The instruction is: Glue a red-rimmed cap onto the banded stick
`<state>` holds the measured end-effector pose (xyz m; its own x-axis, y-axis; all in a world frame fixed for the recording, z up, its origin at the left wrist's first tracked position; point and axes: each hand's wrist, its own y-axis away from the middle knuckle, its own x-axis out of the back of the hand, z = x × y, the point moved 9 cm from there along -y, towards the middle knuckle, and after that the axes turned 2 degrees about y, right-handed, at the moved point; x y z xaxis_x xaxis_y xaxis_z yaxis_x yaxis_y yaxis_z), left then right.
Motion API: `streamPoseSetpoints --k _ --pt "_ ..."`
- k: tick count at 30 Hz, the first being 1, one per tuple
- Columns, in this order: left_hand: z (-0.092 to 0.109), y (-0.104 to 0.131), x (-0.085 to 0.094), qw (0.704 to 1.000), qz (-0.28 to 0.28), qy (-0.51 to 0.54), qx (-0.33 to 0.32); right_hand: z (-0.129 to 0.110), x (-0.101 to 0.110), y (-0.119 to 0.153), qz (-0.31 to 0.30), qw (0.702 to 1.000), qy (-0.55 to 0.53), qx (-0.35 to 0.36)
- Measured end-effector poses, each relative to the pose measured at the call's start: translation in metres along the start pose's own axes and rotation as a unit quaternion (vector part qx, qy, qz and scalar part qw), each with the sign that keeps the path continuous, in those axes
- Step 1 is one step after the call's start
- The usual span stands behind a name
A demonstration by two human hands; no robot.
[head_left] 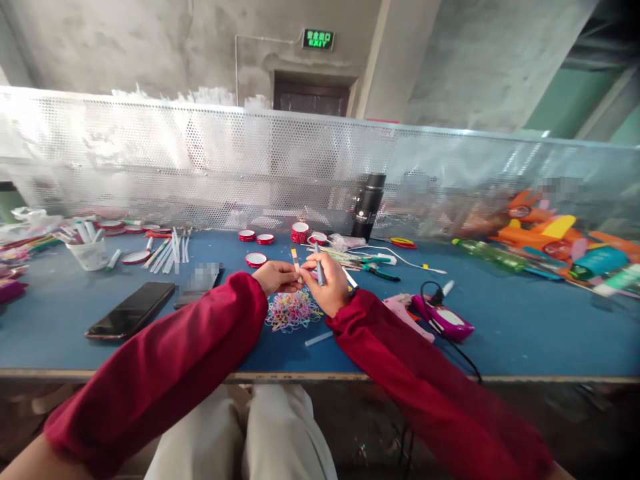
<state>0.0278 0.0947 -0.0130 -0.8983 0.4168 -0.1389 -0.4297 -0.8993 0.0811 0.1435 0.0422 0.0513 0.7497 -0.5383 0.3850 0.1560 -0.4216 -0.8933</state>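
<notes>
My left hand is closed, its thumb and fingers pinching a thin white strip with a yellow-orange tip. Beside it, nearly touching, my right hand is closed round a grey-blue marker pen that stands close to upright. The fingertips of both hands meet around the strip's lower end, so that part is hidden. Just below the hands lies a pile of small coloured rubber bands. A translucent glue stick rests on the blue table by my right wrist.
Two phones, one large and black, lie left. A cup of markers and red tape rolls stand behind. A purple glue gun with a cord, pliers and a black thermos are right. Orange craft pieces lie far right.
</notes>
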Motion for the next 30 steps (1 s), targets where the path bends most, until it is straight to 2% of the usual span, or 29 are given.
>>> streamPoseSetpoints --k 11,19,25,30 --pt "-0.001 -0.004 0.002 0.997 -0.013 -0.075 -0.001 0.005 -0.003 0.003 0.005 0.997 -0.070 -0.039" --pt "0.009 -0.003 0.000 0.984 -0.024 -0.163 -0.074 0.006 -0.004 0.003 0.005 0.994 -0.094 -0.048" --pt "0.001 -0.004 -0.009 0.992 -0.070 -0.099 -0.028 0.009 -0.004 0.003 0.006 0.988 -0.135 -0.073" --pt "-0.001 -0.004 -0.012 0.994 -0.085 -0.065 -0.026 0.013 -0.002 0.003 0.015 0.985 -0.150 -0.079"
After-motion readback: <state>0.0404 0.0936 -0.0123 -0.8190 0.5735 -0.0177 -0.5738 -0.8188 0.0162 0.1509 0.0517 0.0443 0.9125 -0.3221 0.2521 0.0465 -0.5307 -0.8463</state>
